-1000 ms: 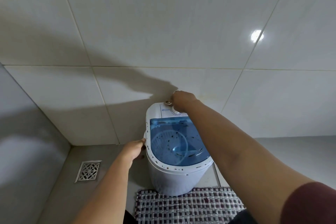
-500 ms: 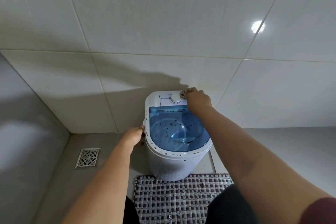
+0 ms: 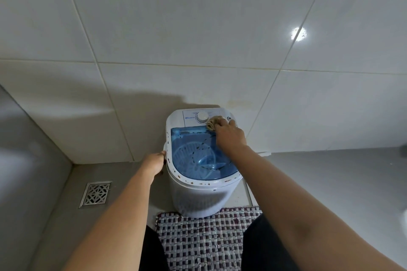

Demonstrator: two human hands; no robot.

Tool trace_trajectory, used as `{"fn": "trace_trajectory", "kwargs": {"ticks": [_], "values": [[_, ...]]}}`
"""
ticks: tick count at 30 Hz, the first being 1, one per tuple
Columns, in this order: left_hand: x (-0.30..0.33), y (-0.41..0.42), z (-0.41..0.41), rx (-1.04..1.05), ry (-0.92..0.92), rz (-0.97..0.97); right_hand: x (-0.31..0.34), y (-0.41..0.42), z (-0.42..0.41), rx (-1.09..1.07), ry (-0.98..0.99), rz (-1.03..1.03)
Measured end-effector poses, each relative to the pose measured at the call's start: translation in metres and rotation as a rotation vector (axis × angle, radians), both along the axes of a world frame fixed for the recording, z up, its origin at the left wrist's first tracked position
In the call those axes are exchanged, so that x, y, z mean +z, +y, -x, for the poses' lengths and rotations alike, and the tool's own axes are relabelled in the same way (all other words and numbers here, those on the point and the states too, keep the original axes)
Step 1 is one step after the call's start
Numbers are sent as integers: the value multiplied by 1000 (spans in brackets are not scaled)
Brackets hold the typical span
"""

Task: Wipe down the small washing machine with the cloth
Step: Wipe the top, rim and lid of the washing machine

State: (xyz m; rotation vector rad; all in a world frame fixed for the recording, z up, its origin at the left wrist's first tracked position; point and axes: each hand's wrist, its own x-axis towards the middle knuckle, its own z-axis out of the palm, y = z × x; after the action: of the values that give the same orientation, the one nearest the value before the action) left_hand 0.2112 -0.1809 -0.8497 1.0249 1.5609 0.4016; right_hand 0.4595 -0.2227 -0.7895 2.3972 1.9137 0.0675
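Note:
A small white washing machine (image 3: 199, 198) with a see-through blue lid (image 3: 196, 154) stands on the floor against the tiled wall. Brown spots dot its white rim. On its back control panel sits a white dial (image 3: 202, 117). My right hand (image 3: 230, 136) presses a bunched tan cloth (image 3: 212, 123) onto the panel just right of the dial, at the lid's back edge. My left hand (image 3: 155, 164) grips the machine's left rim.
A woven checkered mat (image 3: 204, 242) lies in front of the machine, between my dark-clothed knees. A metal floor drain (image 3: 96, 193) sits to the left. Tiled walls close in behind and on the left side.
My right hand has carried the cloth from the left of the dial across to its right side. My left hand has stayed on the rim. The view has tilted down.

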Motion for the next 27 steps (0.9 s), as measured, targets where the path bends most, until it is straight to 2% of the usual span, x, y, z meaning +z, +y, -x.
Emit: {"fn": "trace_trajectory", "kwargs": {"ticks": [9, 13, 18, 27], "values": [[-17, 6, -4, -19, 14, -58, 24, 53, -33, -140, 32, 13], [-23, 9, -5, -44, 64, -100, 33, 67, -28, -122, 5, 43], [-13, 3, -14, -61, 165, -130, 21, 57, -23, -9, -63, 23], [-26, 7, -3, -79, 74, -81, 2, -4, -9, 67, -45, -16]]}}
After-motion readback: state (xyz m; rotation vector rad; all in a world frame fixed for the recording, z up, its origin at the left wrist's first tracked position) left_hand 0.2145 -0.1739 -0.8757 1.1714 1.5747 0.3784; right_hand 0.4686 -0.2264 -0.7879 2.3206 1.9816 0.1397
